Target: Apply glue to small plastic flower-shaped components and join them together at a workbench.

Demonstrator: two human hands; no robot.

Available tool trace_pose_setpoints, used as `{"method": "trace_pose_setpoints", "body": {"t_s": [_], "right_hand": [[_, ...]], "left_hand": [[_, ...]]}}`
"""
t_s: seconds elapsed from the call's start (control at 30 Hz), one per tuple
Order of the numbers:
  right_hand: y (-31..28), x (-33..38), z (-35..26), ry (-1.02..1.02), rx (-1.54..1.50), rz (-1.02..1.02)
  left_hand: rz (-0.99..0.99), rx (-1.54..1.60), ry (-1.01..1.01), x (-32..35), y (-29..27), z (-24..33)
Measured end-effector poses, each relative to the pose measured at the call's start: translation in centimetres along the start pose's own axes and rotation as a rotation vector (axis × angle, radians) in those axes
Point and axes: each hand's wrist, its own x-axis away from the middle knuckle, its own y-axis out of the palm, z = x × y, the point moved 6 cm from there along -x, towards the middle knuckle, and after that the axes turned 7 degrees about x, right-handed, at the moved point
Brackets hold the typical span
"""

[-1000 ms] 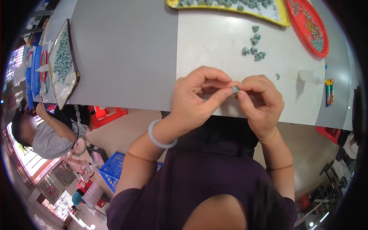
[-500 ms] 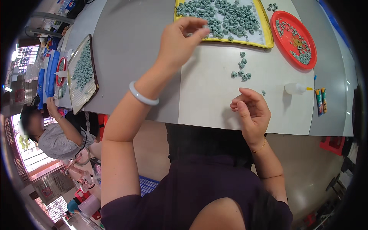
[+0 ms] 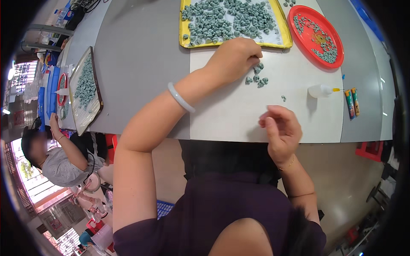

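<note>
Left hand (image 3: 234, 57) is reaching across the white sheet (image 3: 239, 115) with fingers curled together, tips coming down on the small pile (image 3: 256, 77) of grey-green beads just below the yellow tray (image 3: 184, 30); can't tell if it's actually pinching a bead, knuckles are hiding the tips. Pale bangle (image 3: 181, 97) is sitting on that wrist. Right hand (image 3: 279, 130) is hovering near the table edge, fingers loosely apart, nothing visible in it, likely waiting to receive a piece. Pile is sitting close to the tray, so the reach is short. One stray bead (image 3: 283, 98) is lying between pile and right hand. Red plate (image 3: 316, 36) with more beads is sitting right of the tray; glue bottle (image 3: 321, 90) and two small tubes (image 3: 352, 102) are lying further right, well apart from both hands. Nothing is blocking the pile. Another person (image 3: 60, 153) is working at a second tray (image 3: 85, 89) far left.
</note>
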Motion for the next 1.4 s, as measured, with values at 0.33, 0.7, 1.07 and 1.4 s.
{"method": "trace_pose_setpoints", "body": {"t_s": [0.33, 0.7, 1.07, 1.4], "right_hand": [[-11.3, -2.9, 1.3, 0.111, 0.635, 0.415], [-2.5, -2.6, -0.5, 0.048, 0.53, -0.172], [-1.4, -2.2, -3.7, -0.496, 1.022, 0.023], [-0.9, -2.2, -4.0, -0.516, 1.087, -0.023]], "left_hand": [[0.194, 0.884, -0.527, 9.9, -1.8, 3.6], [0.366, 0.52, -0.508, 12.0, -0.5, 4.1], [0.38, 0.517, -0.48, 12.2, -0.4, 3.9], [0.371, 0.498, -0.442, 12.2, -0.5, 3.7]]}}
